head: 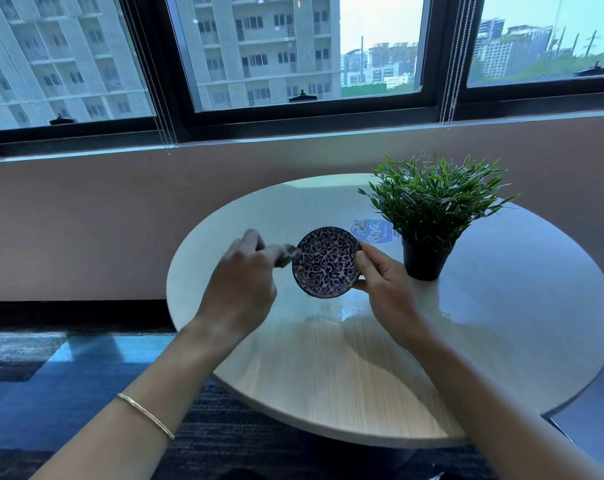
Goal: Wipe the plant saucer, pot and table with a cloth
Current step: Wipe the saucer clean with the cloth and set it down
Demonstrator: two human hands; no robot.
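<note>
A small round saucer (326, 262) with a blue swirl pattern is held tilted above the table, patterned face toward me. My right hand (383, 285) grips its right rim. My left hand (239, 284) is closed on a small grey cloth (286, 255), which touches the saucer's upper left rim; most of the cloth is hidden in the fist. The black pot (425, 261) with a green leafy plant (432, 199) stands on the table just right of my right hand. The round, glossy, light wood table (328, 358) lies beneath both hands.
A round blue sticker (376, 231) lies on the tabletop behind the saucer. A wall with a window sill (224, 143) runs behind the table. Dark blue carpet (68, 368) covers the floor to the left.
</note>
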